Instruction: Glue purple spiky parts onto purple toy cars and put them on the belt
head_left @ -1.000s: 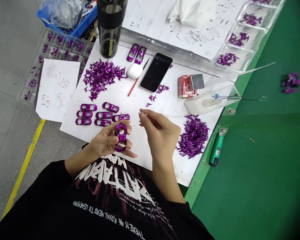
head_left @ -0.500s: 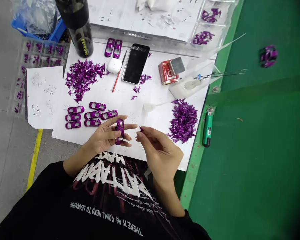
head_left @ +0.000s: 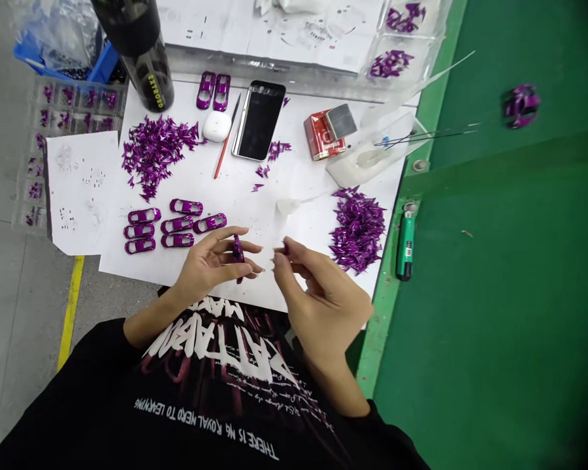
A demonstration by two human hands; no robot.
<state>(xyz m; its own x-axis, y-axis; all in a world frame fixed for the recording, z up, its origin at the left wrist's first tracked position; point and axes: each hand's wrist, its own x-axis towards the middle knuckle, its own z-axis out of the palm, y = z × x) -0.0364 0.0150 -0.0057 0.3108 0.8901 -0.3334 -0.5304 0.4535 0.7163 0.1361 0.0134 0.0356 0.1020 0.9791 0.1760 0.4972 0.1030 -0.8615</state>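
One purple car body shell stands upright in the left hand, pinched between thumb and fingertips just above a white paper sheet. The right hand is just beside it, thumb and forefinger pressed together on a tiny purple piece, too small to make out clearly. Head view: seven more purple shells lie on the sheet left of the hands, and two others lie near the top edge. Spiky purple pieces form two heaps, one upper left, one right of the right hand. Also on the sheet: a black phone, white earbud case, red-handled brush. A green lighter lies on the green mat.
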